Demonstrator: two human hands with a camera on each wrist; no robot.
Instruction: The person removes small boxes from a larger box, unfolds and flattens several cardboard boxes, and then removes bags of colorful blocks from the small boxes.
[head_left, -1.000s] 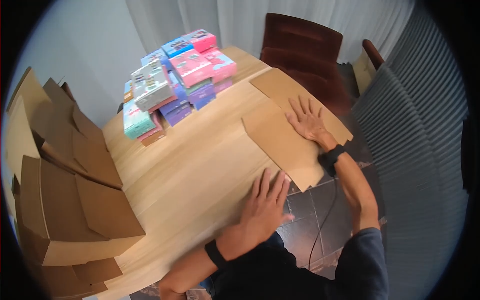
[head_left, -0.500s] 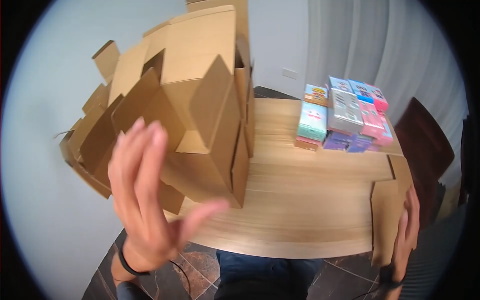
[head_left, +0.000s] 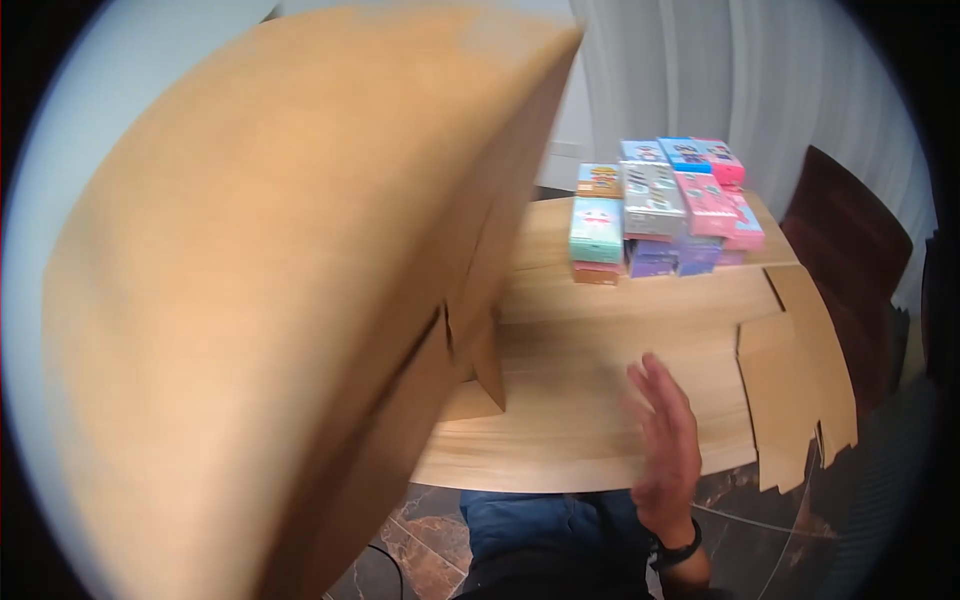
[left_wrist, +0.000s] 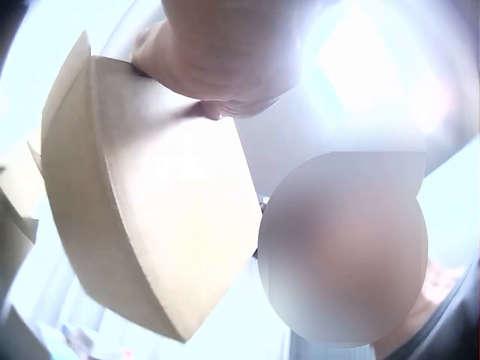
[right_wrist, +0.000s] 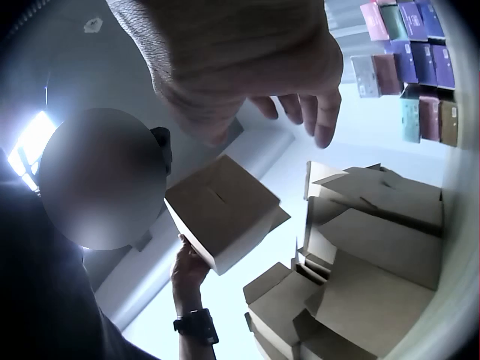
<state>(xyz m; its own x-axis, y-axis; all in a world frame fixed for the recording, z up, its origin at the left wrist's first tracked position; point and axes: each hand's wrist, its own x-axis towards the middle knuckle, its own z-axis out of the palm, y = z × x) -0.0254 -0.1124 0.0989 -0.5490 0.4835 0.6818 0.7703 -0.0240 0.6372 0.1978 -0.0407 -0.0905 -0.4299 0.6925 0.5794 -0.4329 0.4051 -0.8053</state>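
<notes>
A large cardboard box [head_left: 250, 230] fills the left of the head view, blurred and close, hiding the left hand there. From the right wrist view, the left hand [right_wrist: 189, 271] grips that box [right_wrist: 225, 206] low at one side, holding it up in the air. In the left wrist view the left hand [left_wrist: 225, 60] lies along the edge of the box [left_wrist: 169, 202]. The right hand [head_left: 668, 450], fingers extended, is over the front part of the wooden table [head_left: 590, 350] and holds nothing.
Colourful small boxes [head_left: 652, 200] stand stacked on the table's far side. A folded cardboard piece [head_left: 790, 385] lies flat at the right edge, near a dark red chair [head_left: 845, 260]. Several open cardboard boxes [right_wrist: 375, 289] stand at the left of the table.
The left hand, empty before, has taken hold of a cardboard box and raised it close to the head camera. The right hand has left the flat cardboard and moved left.
</notes>
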